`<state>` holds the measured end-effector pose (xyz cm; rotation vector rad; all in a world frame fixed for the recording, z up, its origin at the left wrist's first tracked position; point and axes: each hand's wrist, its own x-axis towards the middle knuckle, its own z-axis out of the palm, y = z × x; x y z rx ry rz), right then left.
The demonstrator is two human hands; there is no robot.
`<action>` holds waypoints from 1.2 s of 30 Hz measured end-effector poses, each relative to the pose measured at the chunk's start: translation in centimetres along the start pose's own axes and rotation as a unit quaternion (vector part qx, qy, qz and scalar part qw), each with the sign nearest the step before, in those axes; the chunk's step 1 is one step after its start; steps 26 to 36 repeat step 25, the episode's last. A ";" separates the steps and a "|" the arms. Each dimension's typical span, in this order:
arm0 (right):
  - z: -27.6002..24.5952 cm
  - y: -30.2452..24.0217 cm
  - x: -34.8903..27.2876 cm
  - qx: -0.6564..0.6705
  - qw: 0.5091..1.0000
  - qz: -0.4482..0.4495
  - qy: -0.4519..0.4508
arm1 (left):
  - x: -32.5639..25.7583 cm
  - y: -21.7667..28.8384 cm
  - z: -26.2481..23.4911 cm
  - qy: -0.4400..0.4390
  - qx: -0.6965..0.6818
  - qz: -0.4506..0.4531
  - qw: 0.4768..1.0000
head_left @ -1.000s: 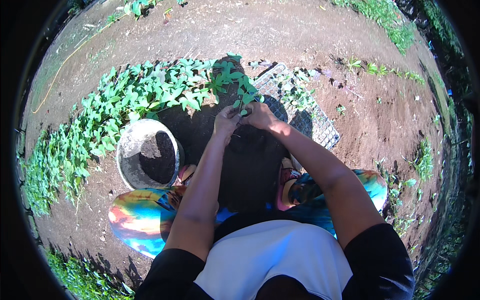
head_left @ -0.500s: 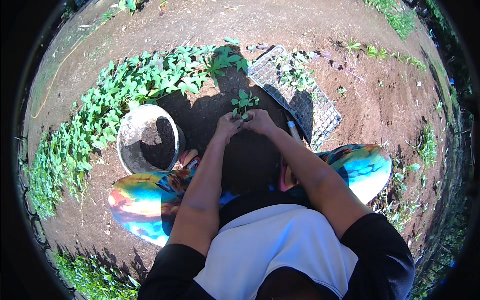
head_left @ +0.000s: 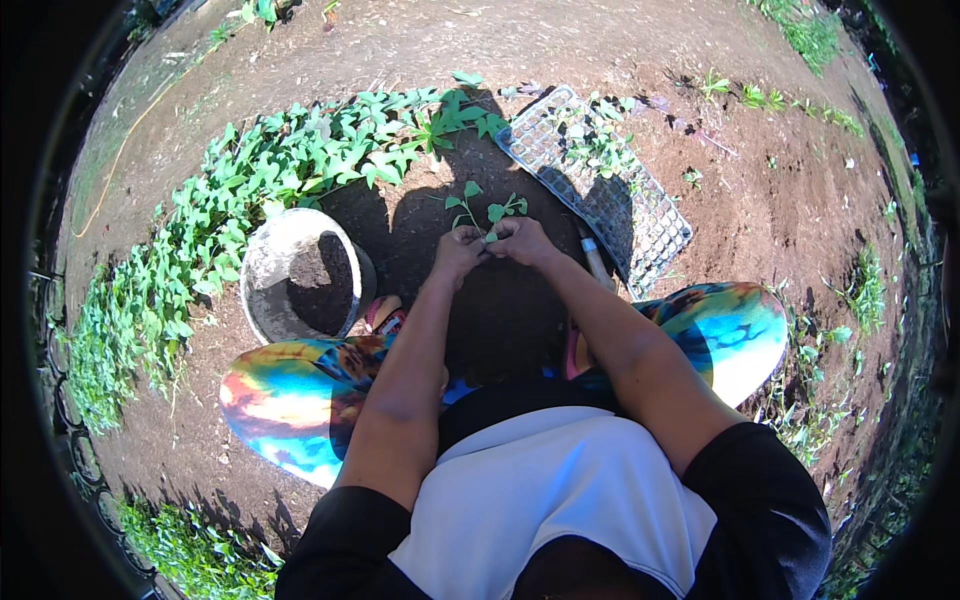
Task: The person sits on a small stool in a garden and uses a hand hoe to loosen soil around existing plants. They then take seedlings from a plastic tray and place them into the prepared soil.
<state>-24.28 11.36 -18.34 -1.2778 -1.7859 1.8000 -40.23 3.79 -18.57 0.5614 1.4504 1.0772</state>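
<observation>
My left hand (head_left: 459, 252) and my right hand (head_left: 523, 243) meet over the shaded soil in front of me, fingers pinched together. From between the left fingers rises a thin green seedling (head_left: 463, 206), leaning left. A second leafy seedling (head_left: 509, 208) sticks out at the right fingertips, tilted right. A small leaf (head_left: 491, 238) shows between the two hands. The stems' lower ends and any roots are hidden by my fingers.
To the left stands a round bucket (head_left: 256, 310) partly filled with dark soil. A seedling tray (head_left: 610, 215) holding some plants lies to the right, beside a tool with a pale handle (head_left: 597, 262). Leafy vines (head_left: 270, 165) spread at the far left. My patterned trouser legs (head_left: 290, 395) flank me.
The greenery, earlier one upright bunch, has parted into two seedlings, one leaning left and one right. Both hands stay close together in nearly the same spot.
</observation>
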 end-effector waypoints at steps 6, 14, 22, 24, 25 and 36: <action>-0.3 1.0 0.8 0.104 0.993 0.000 -0.050 | -0.4 0.5 0.0 0.003 -0.016 -0.002 1.000; 0.1 -0.3 0.7 0.252 0.960 0.070 -0.100 | 0.8 0.4 -1.1 0.054 0.136 0.080 0.986; 0.8 0.7 1.5 0.250 0.963 0.068 -0.075 | 0.3 0.4 -1.9 0.041 0.171 0.131 0.976; 0.6 0.9 1.6 0.255 0.959 0.067 -0.106 | -0.3 0.7 -2.5 0.003 0.141 0.105 0.984; 0.4 1.0 1.6 0.249 0.959 0.072 -0.116 | -0.5 0.9 -2.8 -0.019 0.115 0.090 0.989; 0.4 1.0 1.6 0.249 0.959 0.072 -0.116 | -0.5 0.9 -2.8 -0.019 0.115 0.090 0.989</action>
